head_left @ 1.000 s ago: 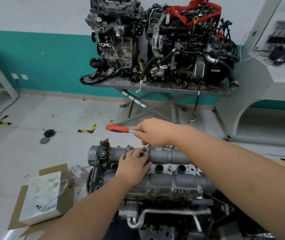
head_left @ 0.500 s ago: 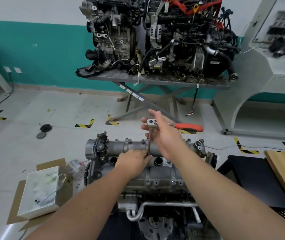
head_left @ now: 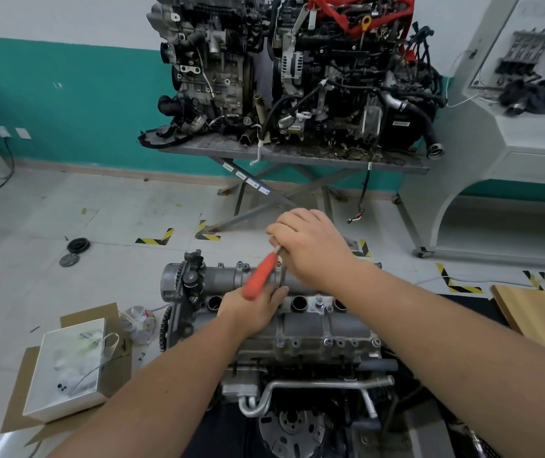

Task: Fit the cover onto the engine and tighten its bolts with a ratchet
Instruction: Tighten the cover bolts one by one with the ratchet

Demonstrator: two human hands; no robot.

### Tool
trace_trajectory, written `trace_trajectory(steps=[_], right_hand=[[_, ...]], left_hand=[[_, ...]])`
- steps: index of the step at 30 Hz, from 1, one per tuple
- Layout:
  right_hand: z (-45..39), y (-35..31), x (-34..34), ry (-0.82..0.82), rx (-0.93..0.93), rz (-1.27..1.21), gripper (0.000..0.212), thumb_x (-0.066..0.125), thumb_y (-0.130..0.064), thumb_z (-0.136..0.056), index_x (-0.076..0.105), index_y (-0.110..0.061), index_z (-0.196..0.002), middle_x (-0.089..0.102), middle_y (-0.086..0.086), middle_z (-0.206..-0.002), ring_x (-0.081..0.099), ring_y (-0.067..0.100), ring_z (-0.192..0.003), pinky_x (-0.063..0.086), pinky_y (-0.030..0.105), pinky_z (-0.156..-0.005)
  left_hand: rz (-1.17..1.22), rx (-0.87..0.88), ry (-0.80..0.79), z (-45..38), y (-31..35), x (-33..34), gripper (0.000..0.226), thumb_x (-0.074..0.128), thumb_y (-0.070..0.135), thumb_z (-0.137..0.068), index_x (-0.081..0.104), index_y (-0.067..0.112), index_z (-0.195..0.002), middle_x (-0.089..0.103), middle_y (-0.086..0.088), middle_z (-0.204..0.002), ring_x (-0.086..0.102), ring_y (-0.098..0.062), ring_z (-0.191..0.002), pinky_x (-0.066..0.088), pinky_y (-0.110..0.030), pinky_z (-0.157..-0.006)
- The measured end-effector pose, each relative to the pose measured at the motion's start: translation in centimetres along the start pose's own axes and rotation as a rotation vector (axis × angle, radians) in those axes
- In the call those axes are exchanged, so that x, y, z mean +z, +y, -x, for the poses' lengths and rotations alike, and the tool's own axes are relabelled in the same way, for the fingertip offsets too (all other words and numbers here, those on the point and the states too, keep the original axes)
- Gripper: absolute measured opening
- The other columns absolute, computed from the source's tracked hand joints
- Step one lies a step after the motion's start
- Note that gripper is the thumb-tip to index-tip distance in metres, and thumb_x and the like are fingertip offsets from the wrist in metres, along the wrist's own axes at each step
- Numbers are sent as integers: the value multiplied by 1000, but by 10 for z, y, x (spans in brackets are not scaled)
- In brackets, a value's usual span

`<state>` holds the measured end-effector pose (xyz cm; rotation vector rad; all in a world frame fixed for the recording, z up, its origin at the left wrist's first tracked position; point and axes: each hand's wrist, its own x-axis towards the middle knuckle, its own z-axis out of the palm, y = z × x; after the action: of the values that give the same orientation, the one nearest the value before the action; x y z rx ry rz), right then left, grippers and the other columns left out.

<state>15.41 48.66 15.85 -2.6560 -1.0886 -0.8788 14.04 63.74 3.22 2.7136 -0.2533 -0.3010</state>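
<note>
The grey metal cover [head_left: 314, 325] sits on top of the engine [head_left: 291, 385] in front of me. My right hand [head_left: 311, 246] grips the head of a ratchet [head_left: 259, 279] whose red handle slants down to the left. A thin extension bar runs down from the ratchet head to the cover's far half. My left hand [head_left: 253, 307] rests on the cover at the base of that bar, its fingertips around the bar's lower end. The bolt under the bar is hidden by my hands.
A white box [head_left: 66, 368] on flattened cardboard lies on the floor to the left. Two other engines stand on a metal table [head_left: 297, 157] behind. A wooden board [head_left: 542, 315] lies at the right, two black discs [head_left: 77, 244] on the floor at the left.
The ratchet's red handle swung from pointing left, round to the right, and now slants down-left toward me. My left hand stayed at the base of the bar.
</note>
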Motion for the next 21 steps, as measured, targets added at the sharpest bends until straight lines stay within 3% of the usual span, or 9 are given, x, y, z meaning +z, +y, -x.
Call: trace_trajectory(steps=[2, 4, 6, 8, 11, 14, 17, 19, 21], right_hand=[[-6, -3, -10, -206, 23, 83, 49, 36, -45, -95, 63, -12, -118, 63, 5, -102, 59, 30, -93, 46, 41, -79], [-14, -5, -20, -404, 62, 127, 68, 15, -60, -93, 53, -17, -129, 59, 4, -108, 56, 27, -98, 42, 40, -79], [-23, -7, -24, -485, 80, 92, 60, 11, -59, -97, 51, -21, -121, 54, -1, -100, 54, 25, -93, 37, 36, -70], [-32, -9, -25, -528, 165, -44, 36, 23, -48, -104, 48, -23, -95, 48, -7, -82, 52, 22, -79, 32, 32, -59], [-41, -15, -27, -564, 478, -385, 31, 37, -30, -103, 50, -18, -78, 65, 1, -73, 63, 24, -69, 39, 31, -52], [-38, -24, -30, -465, 988, -1162, 15, 46, -13, -100, 57, -8, -90, 74, 7, -73, 73, 18, -70, 49, 19, -51], [-25, -32, -22, -129, 1292, -1880, 21, 52, -2, -97, 57, -8, -78, 70, 7, -74, 70, 23, -84, 54, 23, -64], [-20, -36, -9, 153, 1343, -1962, 25, 56, -6, -97, 52, -16, -74, 65, 3, -77, 67, 21, -87, 45, 26, -66], [-16, -40, 1, 296, 1263, -1800, 21, 56, -20, -100, 56, -20, -79, 67, -1, -85, 63, 20, -90, 42, 28, -68]], left_hand=[[17, 13, 35, 1, 0, -1, 45, 22, 68, -98, 49, 37, -82, 66, 7, -98, 64, -22, -102, 42, -35, -73], [64, 26, 61, 2, -1, -3, 44, 23, 66, -99, 49, 34, -84, 62, 10, -90, 64, -21, -97, 40, -35, -70], [81, 37, 67, 3, -2, -3, 41, 24, 63, -101, 48, 33, -86, 66, 7, -94, 63, -21, -96, 42, -35, -70], [45, 57, 60, 4, -4, -2, 35, 26, 60, -103, 44, 35, -86, 68, 3, -99, 64, -23, -96, 39, -35, -67], [15, 89, 42, 5, -2, -3, 30, 29, 58, -103, 42, 36, -87, 68, 2, -97, 64, -24, -94, 40, -34, -65], [-9, 96, 43, 6, -1, -5, 30, 31, 57, -103, 45, 35, -88, 69, 1, -101, 65, -25, -97, 47, -36, -70], [-23, 97, 38, 5, -2, -4, 30, 32, 57, -102, 50, 35, -93, 70, 1, -106, 64, -25, -102, 45, -36, -70], [-14, 90, 40, 6, 0, -6, 29, 32, 57, -102, 45, 36, -88, 69, 1, -105, 64, -24, -102, 44, -36, -69], [-13, 89, 40, 6, -1, -5, 30, 32, 56, -103, 43, 35, -85, 69, 0, -103, 64, -25, -101, 46, -36, -71]])
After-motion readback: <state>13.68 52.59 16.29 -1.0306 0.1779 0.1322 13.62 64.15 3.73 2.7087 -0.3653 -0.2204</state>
